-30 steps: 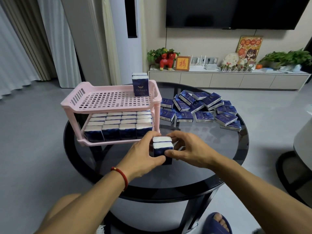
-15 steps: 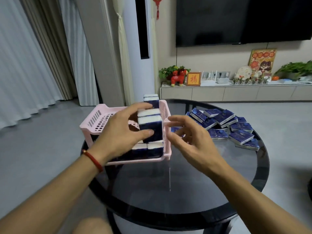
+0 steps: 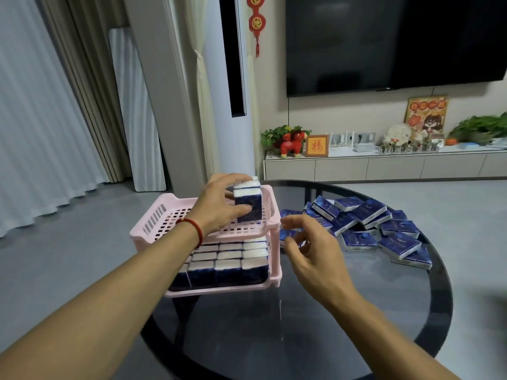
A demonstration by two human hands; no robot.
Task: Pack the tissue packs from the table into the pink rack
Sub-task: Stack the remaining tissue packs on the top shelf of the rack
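Observation:
A two-tier pink rack (image 3: 153, 223) stands on the left of the round dark glass table (image 3: 397, 311). Its lower shelf is filled with upright blue-and-white tissue packs (image 3: 227, 266). My left hand (image 3: 219, 208) grips two upright tissue packs (image 3: 249, 200) over the right end of the top shelf, next to a pack standing there, mostly hidden. My right hand (image 3: 310, 244) hovers just right of the rack with loosely curled fingers, holding nothing. A loose pile of tissue packs (image 3: 367, 227) lies on the table to the right.
A white TV cabinet (image 3: 384, 165) with plants and ornaments runs along the far wall under a dark TV (image 3: 395, 39). A tall white air conditioner (image 3: 230, 86) and curtains stand behind the rack. Grey floor surrounds the table.
My left hand carried the two packs from the table's front up and onto the top shelf's right end. My right hand let go and now hangs beside the rack.

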